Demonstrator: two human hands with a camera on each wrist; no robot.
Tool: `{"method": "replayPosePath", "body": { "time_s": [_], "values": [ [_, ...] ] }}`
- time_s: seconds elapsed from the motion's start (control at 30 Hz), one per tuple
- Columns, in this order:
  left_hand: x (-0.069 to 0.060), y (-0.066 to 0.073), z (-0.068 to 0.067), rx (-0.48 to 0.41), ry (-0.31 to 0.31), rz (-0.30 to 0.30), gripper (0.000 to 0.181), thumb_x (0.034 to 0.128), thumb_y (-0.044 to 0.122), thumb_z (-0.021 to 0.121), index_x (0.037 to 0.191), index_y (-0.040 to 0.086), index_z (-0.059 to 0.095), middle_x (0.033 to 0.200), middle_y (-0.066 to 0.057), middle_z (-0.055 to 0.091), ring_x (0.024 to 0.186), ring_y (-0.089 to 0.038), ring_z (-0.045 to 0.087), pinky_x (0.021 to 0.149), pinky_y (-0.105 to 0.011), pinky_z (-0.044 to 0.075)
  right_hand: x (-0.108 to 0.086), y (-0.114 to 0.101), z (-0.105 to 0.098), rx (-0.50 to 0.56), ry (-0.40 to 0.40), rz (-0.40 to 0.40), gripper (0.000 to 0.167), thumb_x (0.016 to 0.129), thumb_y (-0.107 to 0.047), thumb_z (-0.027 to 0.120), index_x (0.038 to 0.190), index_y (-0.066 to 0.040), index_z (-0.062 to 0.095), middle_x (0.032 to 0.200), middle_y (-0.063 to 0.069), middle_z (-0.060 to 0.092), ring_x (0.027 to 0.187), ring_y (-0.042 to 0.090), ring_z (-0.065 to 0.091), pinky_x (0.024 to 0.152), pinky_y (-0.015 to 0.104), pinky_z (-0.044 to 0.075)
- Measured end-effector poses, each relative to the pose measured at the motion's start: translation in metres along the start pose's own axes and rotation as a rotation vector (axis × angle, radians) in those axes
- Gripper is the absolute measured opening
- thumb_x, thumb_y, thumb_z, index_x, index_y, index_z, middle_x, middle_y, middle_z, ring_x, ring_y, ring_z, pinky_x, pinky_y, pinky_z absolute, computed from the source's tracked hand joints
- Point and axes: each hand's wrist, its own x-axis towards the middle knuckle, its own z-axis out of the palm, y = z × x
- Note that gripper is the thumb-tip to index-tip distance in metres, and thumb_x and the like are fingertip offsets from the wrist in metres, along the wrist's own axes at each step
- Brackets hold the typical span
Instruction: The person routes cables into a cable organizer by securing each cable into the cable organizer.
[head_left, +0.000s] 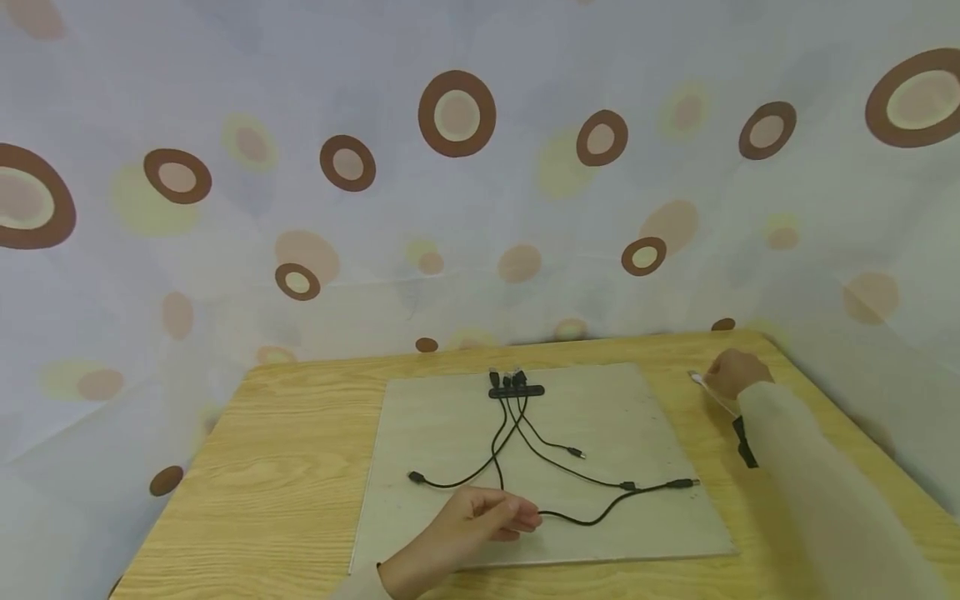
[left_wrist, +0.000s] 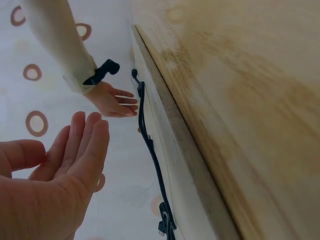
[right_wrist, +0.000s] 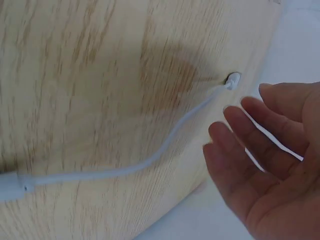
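Observation:
My left hand [head_left: 480, 517] hovers over the near edge of a pale board, its fingers loosely bent and nothing held. Beneath it several black cables [head_left: 588, 522] fan out from a black cable holder [head_left: 531, 391], partly hidden by the hand. At the table's right side is my right hand [head_left: 738, 372], beside a white cable [head_left: 698, 379]. In the right wrist view a gap separates the relaxed fingers [right_wrist: 235, 170] from the white cord [right_wrist: 170, 137], and they grip nothing. One white plug [right_wrist: 12, 186] lies at that view's left edge.
The pale board [head_left: 420, 417] lies on a wooden table [head_left: 285, 450]. Black plugs [head_left: 416, 477] end the cables on the board. A patterned cloth [head_left: 405, 217] hangs behind the table and along its sides. A black strap [head_left: 742, 442] is at the right wrist.

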Motion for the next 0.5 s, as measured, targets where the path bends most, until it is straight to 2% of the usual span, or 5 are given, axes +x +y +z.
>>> {"method": "replayPosePath", "body": {
  "time_s": [0.1,0.2,0.33,0.5],
  "values": [
    [-0.001,-0.002,0.000,-0.002,0.001,-0.003,0.045,0.1013,0.031,0.048,0.117,-0.008,0.063,0.113,-0.020,0.067,0.106,-0.025,0.065,0.088,-0.033,0.053,0.001,-0.001,0.006,0.011,-0.026,0.045,0.034,0.094,-0.017,0.047,0.078,0.006,0.065,0.071,0.017,0.063,0.058,0.027,0.058,0.053,0.037,0.049],
    [-0.001,-0.003,0.002,-0.005,0.007,-0.007,0.043,0.1015,0.030,0.048,0.116,-0.007,0.064,0.113,-0.019,0.067,0.106,-0.024,0.065,0.089,-0.034,0.053,-0.003,-0.007,0.008,0.021,-0.051,0.095,0.038,0.097,-0.024,0.047,0.067,-0.003,0.059,0.055,0.002,0.046,0.046,0.013,0.041,0.045,0.028,0.038],
    [-0.004,-0.002,0.002,-0.008,0.011,-0.008,0.039,0.1023,0.026,0.047,0.116,-0.007,0.064,0.113,-0.019,0.067,0.106,-0.025,0.065,0.090,-0.036,0.052,-0.005,-0.013,0.007,0.015,-0.079,0.127,0.040,0.098,-0.030,0.050,0.080,0.005,0.060,0.059,0.004,0.044,0.049,0.014,0.041,0.046,0.029,0.038],
    [-0.006,0.000,0.000,-0.003,-0.008,-0.003,0.040,0.1020,0.026,0.048,0.117,-0.007,0.063,0.114,-0.018,0.067,0.106,-0.022,0.065,0.091,-0.036,0.052,0.005,-0.009,0.009,0.037,-0.157,0.168,0.033,0.097,-0.019,0.047,0.092,0.011,0.059,0.068,0.011,0.051,0.057,0.021,0.048,0.051,0.033,0.042]
  ]
}}
